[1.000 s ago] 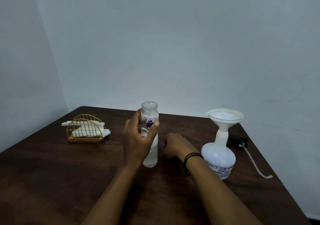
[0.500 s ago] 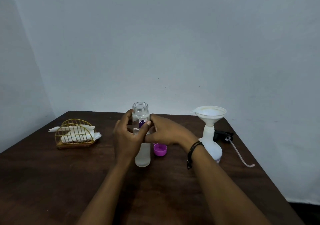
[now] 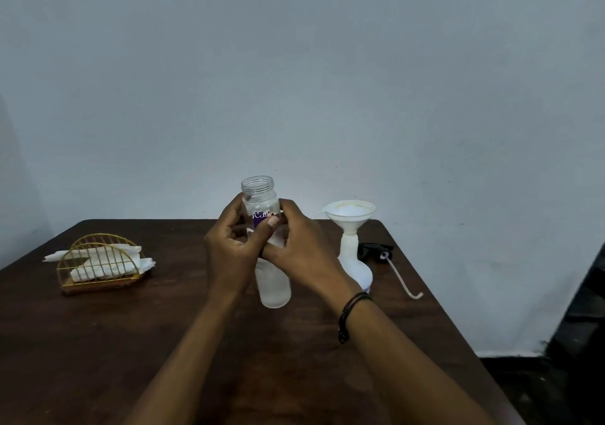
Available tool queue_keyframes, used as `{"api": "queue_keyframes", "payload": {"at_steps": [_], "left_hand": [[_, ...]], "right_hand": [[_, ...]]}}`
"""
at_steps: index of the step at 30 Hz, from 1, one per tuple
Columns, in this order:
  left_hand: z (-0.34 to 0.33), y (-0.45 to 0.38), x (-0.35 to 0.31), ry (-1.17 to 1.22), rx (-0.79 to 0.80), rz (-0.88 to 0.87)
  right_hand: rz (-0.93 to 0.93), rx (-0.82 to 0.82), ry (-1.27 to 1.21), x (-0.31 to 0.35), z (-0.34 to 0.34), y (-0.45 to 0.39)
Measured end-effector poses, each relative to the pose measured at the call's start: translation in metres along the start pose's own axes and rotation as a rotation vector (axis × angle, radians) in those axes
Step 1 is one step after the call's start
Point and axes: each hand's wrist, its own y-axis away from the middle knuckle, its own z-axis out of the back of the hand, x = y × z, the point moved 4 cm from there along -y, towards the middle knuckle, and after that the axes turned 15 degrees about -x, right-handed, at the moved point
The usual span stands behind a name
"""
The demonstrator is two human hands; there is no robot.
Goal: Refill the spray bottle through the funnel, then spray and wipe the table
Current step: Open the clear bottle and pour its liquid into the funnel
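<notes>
A clear, uncapped plastic bottle (image 3: pixel 273 288) with a purple label stands upright near the table's middle. My left hand (image 3: pixel 230 251) wraps its left side and my right hand (image 3: pixel 302 254) wraps its right side, both around the label. To the right stands the white spray bottle (image 3: pixel 355 266) with a white funnel (image 3: pixel 348 216) seated in its neck. The black spray head (image 3: pixel 373 249) with its pale dip tube (image 3: pixel 404 280) lies behind it on the table. The purple cap is hidden behind my hands.
A gold wire holder (image 3: pixel 98 269) with white napkins sits at the left of the dark wooden table (image 3: pixel 98 342). The table's right edge runs close past the dip tube. A pale wall stands right behind the table.
My right hand left the purple cap on the table and came up to grip the clear bottle beside my left hand. The view shifted so everything sits further left.
</notes>
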Motion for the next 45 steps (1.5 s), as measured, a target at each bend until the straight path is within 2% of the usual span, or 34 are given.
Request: {"api": "queue_keyframes", "payload": {"at_steps": [7,12,15,18,22,31,35,45], "left_hand": [[-0.047,0.005,-0.026,0.036,0.144,-0.052],[-0.07,-0.013,-0.017,-0.2,0.1,0.026],[-0.081,-0.022,-0.009,-0.404,0.136,0.115],[-0.084,-0.021,0.006,-0.538,0.266,0.248],[-0.091,-0.015,0.01,-0.571,0.369,0.357],[-0.099,-0.006,0.013,-0.465,0.475,0.61],[-0.102,-0.002,0.016,-0.334,0.493,0.722],[-0.108,0.001,0.017,-0.218,0.48,0.788]], "right_hand": [[-0.007,-0.181,0.004,0.002,0.071,0.007],[-0.033,-0.286,0.097,0.0,0.133,0.005],[-0.023,-0.3,0.233,-0.003,0.166,-0.002],[-0.02,-0.247,0.387,-0.011,0.184,-0.011],[-0.054,-0.146,0.527,-0.029,0.196,-0.017],[-0.07,0.061,0.733,-0.049,0.187,-0.022],[-0.074,0.105,0.778,-0.052,0.186,-0.027],[-0.077,0.222,0.918,-0.042,0.19,-0.038]]}}
